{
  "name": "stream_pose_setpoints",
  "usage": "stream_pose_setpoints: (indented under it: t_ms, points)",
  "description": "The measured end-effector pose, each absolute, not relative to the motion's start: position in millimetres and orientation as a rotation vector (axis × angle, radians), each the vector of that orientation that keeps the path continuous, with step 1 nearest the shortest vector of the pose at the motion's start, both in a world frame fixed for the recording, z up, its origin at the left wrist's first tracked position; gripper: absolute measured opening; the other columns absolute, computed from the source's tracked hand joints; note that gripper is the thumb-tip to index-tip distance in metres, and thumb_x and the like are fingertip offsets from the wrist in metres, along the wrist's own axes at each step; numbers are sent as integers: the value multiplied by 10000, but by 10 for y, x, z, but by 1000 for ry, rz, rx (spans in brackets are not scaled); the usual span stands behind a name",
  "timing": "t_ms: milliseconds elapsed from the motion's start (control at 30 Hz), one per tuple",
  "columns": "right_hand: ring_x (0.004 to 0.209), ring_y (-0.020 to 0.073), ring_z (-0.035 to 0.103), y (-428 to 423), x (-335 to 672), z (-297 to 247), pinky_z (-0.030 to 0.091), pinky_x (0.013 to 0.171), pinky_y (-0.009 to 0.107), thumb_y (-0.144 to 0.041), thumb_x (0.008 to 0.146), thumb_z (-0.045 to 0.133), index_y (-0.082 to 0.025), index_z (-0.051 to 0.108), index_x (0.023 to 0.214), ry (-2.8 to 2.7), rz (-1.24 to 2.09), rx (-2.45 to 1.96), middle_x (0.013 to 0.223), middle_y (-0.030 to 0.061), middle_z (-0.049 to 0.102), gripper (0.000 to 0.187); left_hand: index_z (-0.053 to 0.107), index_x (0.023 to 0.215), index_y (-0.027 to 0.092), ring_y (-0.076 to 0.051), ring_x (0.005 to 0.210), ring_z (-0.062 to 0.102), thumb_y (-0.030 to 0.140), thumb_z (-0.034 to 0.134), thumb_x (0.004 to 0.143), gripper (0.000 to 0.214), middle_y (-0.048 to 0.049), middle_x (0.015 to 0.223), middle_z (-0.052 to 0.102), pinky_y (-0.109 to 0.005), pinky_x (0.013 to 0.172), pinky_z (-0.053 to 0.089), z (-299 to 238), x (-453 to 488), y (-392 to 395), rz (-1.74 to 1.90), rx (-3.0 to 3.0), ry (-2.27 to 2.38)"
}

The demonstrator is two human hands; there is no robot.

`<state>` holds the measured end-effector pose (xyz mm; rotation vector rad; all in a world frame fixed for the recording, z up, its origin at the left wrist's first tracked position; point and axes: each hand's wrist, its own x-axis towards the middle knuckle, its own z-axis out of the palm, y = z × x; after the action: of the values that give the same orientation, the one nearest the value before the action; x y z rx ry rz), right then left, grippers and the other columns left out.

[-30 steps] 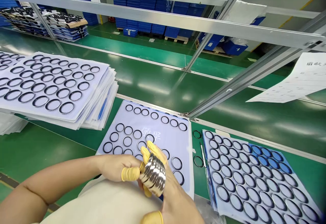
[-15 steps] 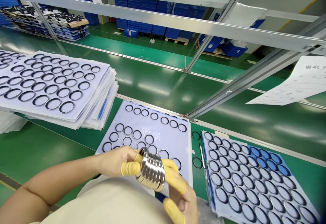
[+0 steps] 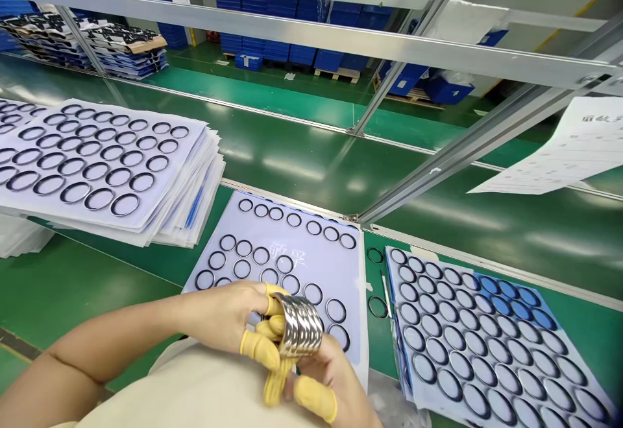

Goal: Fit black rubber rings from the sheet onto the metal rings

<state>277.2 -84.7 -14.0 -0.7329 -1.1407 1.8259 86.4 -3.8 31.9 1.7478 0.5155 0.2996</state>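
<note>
My left hand (image 3: 233, 318) and my right hand (image 3: 331, 382), both with yellow finger cots, are closed round a stack of shiny metal rings (image 3: 299, 324) held just above the near edge of a white sheet (image 3: 321, 259). That sheet carries rows of dark rings, with bare patches on its right part. Two loose dark rings (image 3: 377, 285) lie on the green bench beside it.
A full sheet of rings (image 3: 487, 344) lies at the right over blue film. A tall pile of ring sheets (image 3: 97, 168) sits at the left. An aluminium frame bar (image 3: 477, 142) slants above the green conveyor (image 3: 311, 162). A paper (image 3: 559, 155) hangs at the right.
My right hand has dropped lower and curled under the ring stack. The stack has tilted more upright and shifted slightly right. My left fingers have slid further over it.
</note>
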Motion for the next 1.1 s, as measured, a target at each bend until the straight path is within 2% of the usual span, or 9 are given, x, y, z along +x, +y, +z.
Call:
stream_pose_setpoints:
  t_ms: [133, 233, 333, 600, 733, 833, 900, 1000, 1100]
  points:
    - [753, 185, 681, -826, 2712, -75, 542, 752, 321, -476, 808, 667, -259, 724, 1036, -1179, 1810, -709, 806, 43, 747, 319, 642, 1156, 192, -232, 1000, 596, 590, 690, 719, 593, -101, 1119, 658, -301, 895, 450, 249, 862, 13, 224, 1810, 434]
    - [712, 158, 676, -802, 2701, -25, 536, 811, 310, -415, 847, 645, -281, 753, 937, -1281, 1695, -718, 756, 10, 748, 194, 647, 1076, 179, -171, 731, 622, 599, 714, 683, 579, -55, 859, 696, -228, 672, 478, 189, 793, 92, 81, 1840, 385]
    - [738, 167, 679, -781, 2693, 12, 540, 803, 293, -413, 869, 615, -251, 769, 873, -1408, 1584, -738, 780, 26, 747, 223, 633, 1045, 179, -121, 550, 557, 568, 751, 659, 561, 0, 665, 646, -186, 518, 431, 147, 731, 172, -20, 1781, 329]
    - [725, 169, 690, -812, 2716, -10, 544, 710, 272, -382, 900, 567, -265, 759, 899, -1581, 1399, -795, 775, 23, 753, 225, 565, 1194, 156, -109, 344, 508, 499, 733, 725, 605, 0, 599, 669, -185, 342, 390, 98, 721, 251, -213, 1157, 133]
    - [687, 174, 691, -833, 2736, -28, 550, 686, 282, -407, 900, 556, -252, 751, 929, -1588, 1383, -816, 743, 32, 754, 251, 542, 1237, 131, -116, 327, 522, 454, 705, 775, 587, -7, 575, 679, -178, 336, 395, 159, 725, 260, -227, 1013, 98]
    - [676, 176, 698, -856, 2731, -24, 562, 730, 308, -413, 893, 569, -244, 745, 946, -1455, 1499, -808, 738, 33, 763, 249, 537, 1256, 118, -128, 349, 549, 540, 632, 809, 622, -11, 550, 670, -199, 387, 442, 174, 740, 245, -160, 954, 61]
    - [651, 176, 694, -879, 2723, -27, 567, 738, 322, -425, 879, 587, -232, 752, 862, -1368, 1559, -822, 716, 35, 761, 255, 527, 1274, 122, -140, 381, 571, 581, 596, 816, 652, -14, 545, 667, -215, 419, 461, 153, 747, 230, -126, 920, 44]
    - [573, 163, 666, -912, 2718, -46, 568, 640, 297, -455, 856, 605, -210, 744, 764, -1301, 1600, -855, 663, 39, 747, 296, 500, 1309, 126, -142, 388, 573, 571, 596, 822, 667, -11, 527, 660, -218, 442, 465, 104, 744, 215, -106, 884, 30]
    - [525, 149, 633, -932, 2722, -62, 537, 545, 263, -475, 851, 602, -195, 746, 781, -1289, 1625, -880, 634, 48, 737, 323, 488, 1322, 129, -127, 364, 554, 563, 587, 835, 660, -4, 516, 654, -208, 445, 457, 76, 731, 214, -99, 871, 23]
